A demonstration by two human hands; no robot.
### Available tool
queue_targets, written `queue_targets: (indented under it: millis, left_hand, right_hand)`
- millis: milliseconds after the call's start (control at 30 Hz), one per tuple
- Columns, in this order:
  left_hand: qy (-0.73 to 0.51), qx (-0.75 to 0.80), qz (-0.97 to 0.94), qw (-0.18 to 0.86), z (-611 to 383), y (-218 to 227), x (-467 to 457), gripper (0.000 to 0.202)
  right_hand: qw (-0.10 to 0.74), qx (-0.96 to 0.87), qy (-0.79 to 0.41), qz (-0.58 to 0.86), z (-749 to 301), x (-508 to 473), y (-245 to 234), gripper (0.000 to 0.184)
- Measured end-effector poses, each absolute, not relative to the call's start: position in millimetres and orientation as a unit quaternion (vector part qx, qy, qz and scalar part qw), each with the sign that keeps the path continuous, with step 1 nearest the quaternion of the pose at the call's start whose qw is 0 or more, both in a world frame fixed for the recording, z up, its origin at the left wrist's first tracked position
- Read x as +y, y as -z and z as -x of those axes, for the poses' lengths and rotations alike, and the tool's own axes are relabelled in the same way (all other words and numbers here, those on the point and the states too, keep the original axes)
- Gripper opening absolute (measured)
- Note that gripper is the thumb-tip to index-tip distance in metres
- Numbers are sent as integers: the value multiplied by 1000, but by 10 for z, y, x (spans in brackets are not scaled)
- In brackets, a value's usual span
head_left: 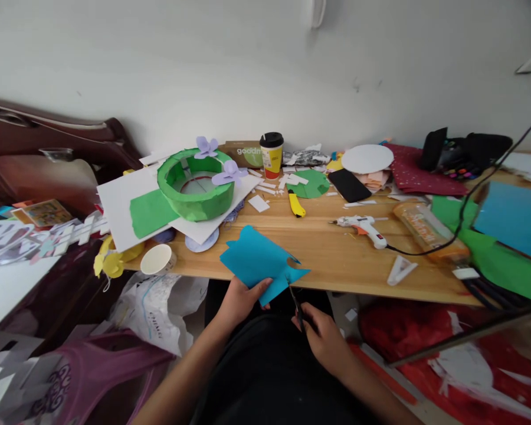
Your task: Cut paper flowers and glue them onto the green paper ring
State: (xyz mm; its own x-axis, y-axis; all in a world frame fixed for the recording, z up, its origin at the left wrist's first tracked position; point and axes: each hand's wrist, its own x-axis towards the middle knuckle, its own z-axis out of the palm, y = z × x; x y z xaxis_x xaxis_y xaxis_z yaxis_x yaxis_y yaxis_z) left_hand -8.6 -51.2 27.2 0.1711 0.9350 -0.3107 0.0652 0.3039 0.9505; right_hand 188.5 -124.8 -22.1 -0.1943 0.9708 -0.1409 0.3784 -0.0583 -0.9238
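My left hand [244, 300] pinches the lower edge of a blue sheet of paper [252, 257], thumb on top. The sheet has jagged edges and a curved notch on its right side. Black scissors [297, 305] are in my right hand [322, 333], fingers closed round the handles. Their blades meet the paper's right part, close to a pointed strip. Both hands are at the table's front edge, above my lap. Behind the paper stands a green ring-shaped paper form [197, 203] with purple paper flowers [229, 172] on it.
On the wooden table [312, 248] lie a yellow utility knife [297, 205], a white glue gun [360, 228] with a black cord, a phone [349, 185] and an orange-labelled bottle [431, 233]. A lidded coffee cup [271, 156] stands at the back. A white paper cup [157, 260] sits at the front left.
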Motion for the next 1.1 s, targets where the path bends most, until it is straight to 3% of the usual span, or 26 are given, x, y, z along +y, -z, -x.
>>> queue_targets:
  millis: [667,1100]
  left_hand:
    - [-308,533,-518,594,102,-403,-435,32]
    - [-193,512,-623,559,241,-503,-252,29]
  right_hand:
    - [340,-612,-457,549,-1888,-1177,235,16]
    - [328,-627,-444,550,-1923,-1184,256,11]
